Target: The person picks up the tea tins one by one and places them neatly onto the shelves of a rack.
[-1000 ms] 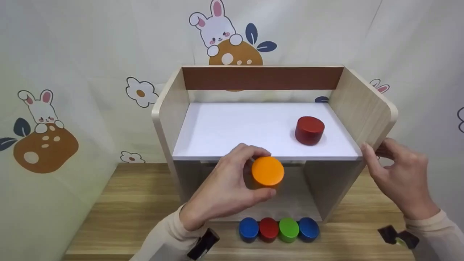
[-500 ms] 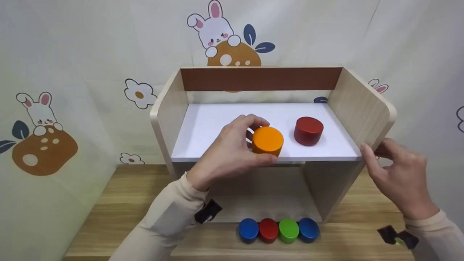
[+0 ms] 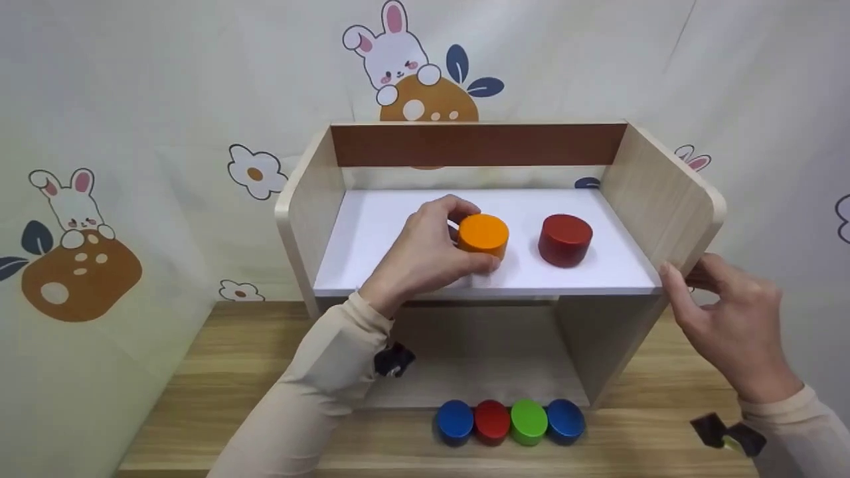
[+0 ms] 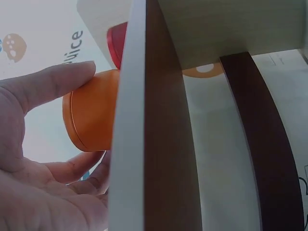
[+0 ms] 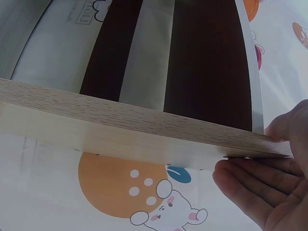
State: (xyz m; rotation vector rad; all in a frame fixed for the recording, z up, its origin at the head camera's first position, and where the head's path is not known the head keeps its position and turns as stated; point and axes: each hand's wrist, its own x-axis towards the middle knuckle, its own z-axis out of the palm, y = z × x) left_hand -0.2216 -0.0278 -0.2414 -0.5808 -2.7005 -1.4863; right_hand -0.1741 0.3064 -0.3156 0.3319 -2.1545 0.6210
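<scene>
My left hand [image 3: 431, 249] holds an orange cylinder block [image 3: 483, 238] between thumb and fingers over the white top board [image 3: 392, 272] of a small wooden shelf. In the left wrist view the board's edge hides the lower end of the orange block [image 4: 94, 110], so I cannot tell whether it touches the board. To its right, apart from it, a dark red cylinder block [image 3: 565, 240] stands on the board. My right hand [image 3: 740, 325] pinches the front edge of the shelf's right side panel [image 3: 671, 199], thumb on the near side and fingers [image 5: 255, 185] along the outer face.
On the wooden table before the shelf, a blue block [image 3: 455, 422], a red block [image 3: 492, 422], a green block [image 3: 528, 422] and another blue block [image 3: 565, 421] stand in a row. A left side panel [image 3: 309, 199] and brown back rail [image 3: 478, 144] bound the top board.
My left hand has carried the orange block up from in front of the lower compartment, then back over the white board beside the dark red block. My right hand keeps its place on the panel.
</scene>
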